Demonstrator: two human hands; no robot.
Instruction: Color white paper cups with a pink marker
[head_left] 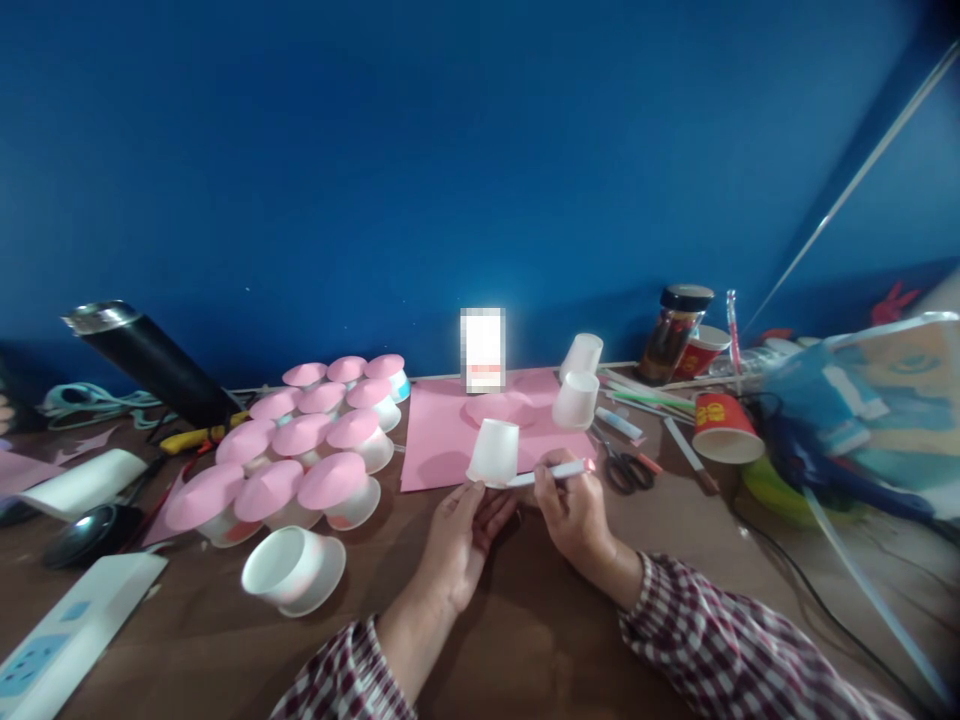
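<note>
My left hand (465, 535) holds a white paper cup (494, 452) upside down by its rim, just over the front edge of a pink paper sheet (450, 435). My right hand (574, 510) grips a white pen (551, 473) lying sideways, its tip touching the cup's lower rim. Both sleeves are red-and-white checked. Two more white cups (577, 385) sit tilted at the sheet's far right corner.
Several pink-capped cups (315, 440) cluster at left, with a cup on its side (294, 570) in front. Scissors (622, 468), markers, red cups (724, 428), a jar (673, 333), a black flask (150, 360), a power strip (60, 640) and cables surround the brown table.
</note>
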